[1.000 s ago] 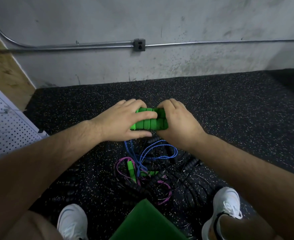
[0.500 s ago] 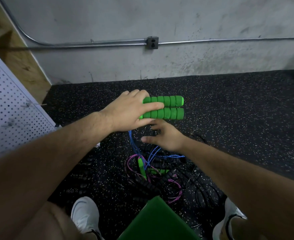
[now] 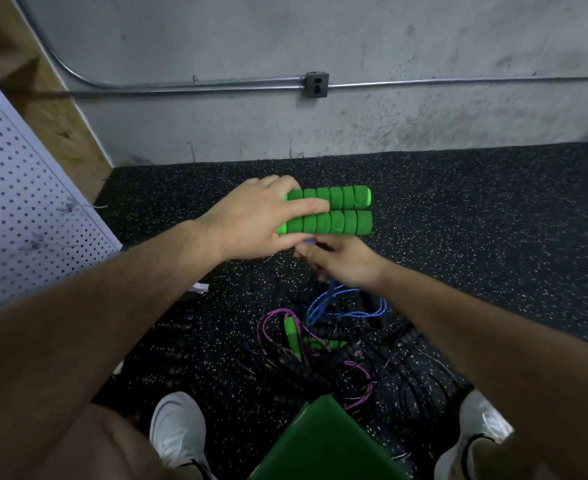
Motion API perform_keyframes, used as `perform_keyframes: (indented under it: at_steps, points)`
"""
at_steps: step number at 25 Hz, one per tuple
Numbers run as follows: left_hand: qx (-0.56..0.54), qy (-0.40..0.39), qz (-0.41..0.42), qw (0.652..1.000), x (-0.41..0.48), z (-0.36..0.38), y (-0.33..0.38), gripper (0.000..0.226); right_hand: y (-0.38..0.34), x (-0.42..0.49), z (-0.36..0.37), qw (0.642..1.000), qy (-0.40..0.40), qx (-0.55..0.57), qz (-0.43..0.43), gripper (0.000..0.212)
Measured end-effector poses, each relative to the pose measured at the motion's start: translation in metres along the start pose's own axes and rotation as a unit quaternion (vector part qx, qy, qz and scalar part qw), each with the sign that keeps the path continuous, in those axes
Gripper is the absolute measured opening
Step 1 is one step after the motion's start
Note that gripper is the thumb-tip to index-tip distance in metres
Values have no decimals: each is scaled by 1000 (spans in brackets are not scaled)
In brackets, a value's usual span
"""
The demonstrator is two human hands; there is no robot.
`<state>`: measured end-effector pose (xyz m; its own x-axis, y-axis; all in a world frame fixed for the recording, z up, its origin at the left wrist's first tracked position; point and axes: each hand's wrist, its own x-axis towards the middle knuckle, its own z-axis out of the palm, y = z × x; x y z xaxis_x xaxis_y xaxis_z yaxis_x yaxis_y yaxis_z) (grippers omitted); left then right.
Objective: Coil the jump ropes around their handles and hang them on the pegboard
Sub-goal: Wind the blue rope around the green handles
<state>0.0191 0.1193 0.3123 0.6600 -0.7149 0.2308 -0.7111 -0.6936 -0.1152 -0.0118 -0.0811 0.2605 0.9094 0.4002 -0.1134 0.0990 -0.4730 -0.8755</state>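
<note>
Clamps two green foam handles [image 3: 334,211] side by side in the left grip [image 3: 251,220], fingers curled round their left ends, both held level in the air above the speckled black floor [image 3: 493,220]. Pinches the blue rope [image 3: 321,304] in the right grip [image 3: 341,261], just beneath the handles, fingers curled and somewhat blurred. Lets that rope drop in loops to a tangled heap on the floor below. In the heap: a purple rope [image 3: 278,310], black beaded ropes [image 3: 306,372], smaller green handles [image 3: 290,330]. At the left edge, a white pegboard [image 3: 26,202], well apart from the held handles. Near the bottom edge, a dark green flat thing [image 3: 320,445] between two white shoes [image 3: 178,424]. Behind, a grey concrete wall [image 3: 424,46] with a metal conduit and an outlet box [image 3: 316,84].
</note>
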Motion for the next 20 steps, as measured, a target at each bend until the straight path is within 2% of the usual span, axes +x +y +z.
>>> perform_keyframes:
  at_steps: [2,5,11,13,16,20]
  points:
    - [-3,1,6,1000,-2,1,2,51,3,-12,-29,1000,7,-1,-4,9]
    - [0,-7,23,1000,-5,3,9,51,7,-31,-67,999,16,-2,45,9]
    - [43,-23,65,997,-1,15,18,49,4,-63,-99,997,19,-6,76,38]
    - [37,-33,63,997,2,17,24,49,-1,-70,-100,995,31,-22,93,39]
    - [30,-45,45,998,5,19,32,54,-2,-75,-92,988,95,-84,85,31]
    - [61,-86,54,993,11,23,40,60,1,-75,-79,957,147,-250,26,24]
